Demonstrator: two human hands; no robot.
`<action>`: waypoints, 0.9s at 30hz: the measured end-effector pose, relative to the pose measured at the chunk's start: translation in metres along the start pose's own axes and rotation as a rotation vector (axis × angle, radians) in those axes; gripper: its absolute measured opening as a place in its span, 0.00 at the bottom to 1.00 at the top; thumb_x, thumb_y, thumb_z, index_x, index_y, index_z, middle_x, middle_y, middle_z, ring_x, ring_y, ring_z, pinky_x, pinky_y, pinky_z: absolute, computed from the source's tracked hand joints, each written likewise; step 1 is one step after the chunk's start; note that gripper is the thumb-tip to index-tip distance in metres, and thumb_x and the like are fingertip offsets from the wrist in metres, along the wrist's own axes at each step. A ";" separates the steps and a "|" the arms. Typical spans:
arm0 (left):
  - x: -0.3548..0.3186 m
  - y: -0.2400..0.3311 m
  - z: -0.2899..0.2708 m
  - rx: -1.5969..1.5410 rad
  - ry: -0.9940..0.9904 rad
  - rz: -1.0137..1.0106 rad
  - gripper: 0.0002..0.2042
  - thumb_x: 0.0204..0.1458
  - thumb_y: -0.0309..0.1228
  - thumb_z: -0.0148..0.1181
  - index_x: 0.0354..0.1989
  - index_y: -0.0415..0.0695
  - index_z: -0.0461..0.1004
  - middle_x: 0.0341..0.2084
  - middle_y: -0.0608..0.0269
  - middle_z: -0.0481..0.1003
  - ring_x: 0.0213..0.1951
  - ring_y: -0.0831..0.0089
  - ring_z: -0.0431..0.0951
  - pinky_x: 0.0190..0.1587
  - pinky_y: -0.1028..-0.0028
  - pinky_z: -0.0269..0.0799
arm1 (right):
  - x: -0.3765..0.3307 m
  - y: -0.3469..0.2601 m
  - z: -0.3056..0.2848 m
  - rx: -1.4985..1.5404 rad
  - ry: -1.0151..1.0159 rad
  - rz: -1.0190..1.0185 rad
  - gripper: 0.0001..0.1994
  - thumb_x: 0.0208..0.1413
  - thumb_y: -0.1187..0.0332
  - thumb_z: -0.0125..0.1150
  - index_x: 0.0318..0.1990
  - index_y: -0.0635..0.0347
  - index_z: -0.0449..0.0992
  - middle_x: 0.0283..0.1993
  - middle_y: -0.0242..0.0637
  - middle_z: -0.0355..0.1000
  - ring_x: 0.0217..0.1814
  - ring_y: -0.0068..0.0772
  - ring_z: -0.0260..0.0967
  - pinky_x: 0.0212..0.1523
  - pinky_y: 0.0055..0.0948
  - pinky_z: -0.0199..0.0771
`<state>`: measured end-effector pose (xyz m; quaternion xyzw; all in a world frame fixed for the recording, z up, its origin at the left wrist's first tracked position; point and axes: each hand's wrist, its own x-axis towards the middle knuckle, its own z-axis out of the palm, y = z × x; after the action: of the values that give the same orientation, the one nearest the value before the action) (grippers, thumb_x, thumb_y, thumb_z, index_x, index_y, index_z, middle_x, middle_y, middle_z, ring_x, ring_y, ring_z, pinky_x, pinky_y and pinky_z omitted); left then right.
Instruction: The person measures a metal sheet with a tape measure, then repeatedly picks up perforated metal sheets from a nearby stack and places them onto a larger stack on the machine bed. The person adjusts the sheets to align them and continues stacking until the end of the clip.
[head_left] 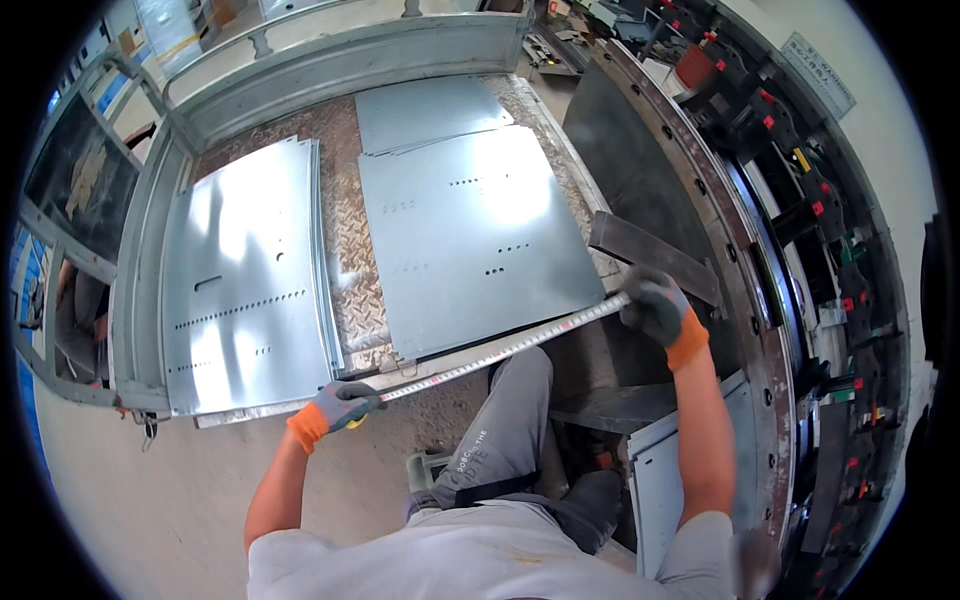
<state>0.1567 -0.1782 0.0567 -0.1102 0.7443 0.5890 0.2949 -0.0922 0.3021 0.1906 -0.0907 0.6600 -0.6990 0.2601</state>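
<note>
A tape measure's white blade (500, 352) is stretched between my two gloved hands, along the near edge of a perforated metal sheet (470, 310). My left hand (345, 402), in a grey and orange glove, is closed around the tape's case, of which a yellow part (357, 421) shows. My right hand (655, 312), gloved alike, grips the blade's other end by the sheet's near right corner. That sheet tops a stack on a cart's checkered bed (350, 270). Left of it lies another stack of sheets (240, 240) with holes and slots.
More sheets (430, 112) lie at the back of the cart, whose raised metal side (350, 72) bounds it. A dark metal bar (655, 258) juts out by my right hand. A long machine (745, 250) runs along the right. Sheets (655, 480) stand at lower right; a person (80, 315) is partly visible at far left.
</note>
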 end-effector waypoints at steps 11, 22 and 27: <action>0.129 0.038 -0.113 -0.022 0.409 -0.010 0.11 0.63 0.33 0.59 0.45 0.38 0.80 0.30 0.62 0.81 0.28 0.78 0.77 0.32 0.75 0.74 | 0.207 0.260 0.049 -1.230 0.217 0.129 0.38 0.56 0.38 0.60 0.68 0.53 0.69 0.70 0.49 0.65 0.75 0.49 0.57 0.74 0.55 0.53; 0.455 0.056 -0.291 0.802 0.641 0.122 0.11 0.55 0.38 0.58 0.40 0.48 0.82 0.29 0.52 0.82 0.32 0.58 0.82 0.38 0.61 0.75 | 0.198 0.285 0.066 -1.533 0.276 -0.017 0.44 0.59 0.35 0.51 0.76 0.54 0.56 0.80 0.50 0.46 0.83 0.51 0.37 0.80 0.55 0.29; 0.527 0.053 -0.332 0.797 0.676 0.033 0.12 0.55 0.40 0.58 0.39 0.49 0.83 0.34 0.49 0.82 0.38 0.52 0.82 0.42 0.59 0.76 | 0.202 0.288 0.062 -1.471 0.273 -0.053 0.44 0.57 0.37 0.56 0.75 0.54 0.57 0.79 0.53 0.48 0.82 0.55 0.40 0.79 0.57 0.32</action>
<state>-0.3954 -0.3795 -0.1565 -0.1617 0.9660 0.1959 0.0480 -0.1644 0.1518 -0.1255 -0.1693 0.9811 -0.0882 0.0312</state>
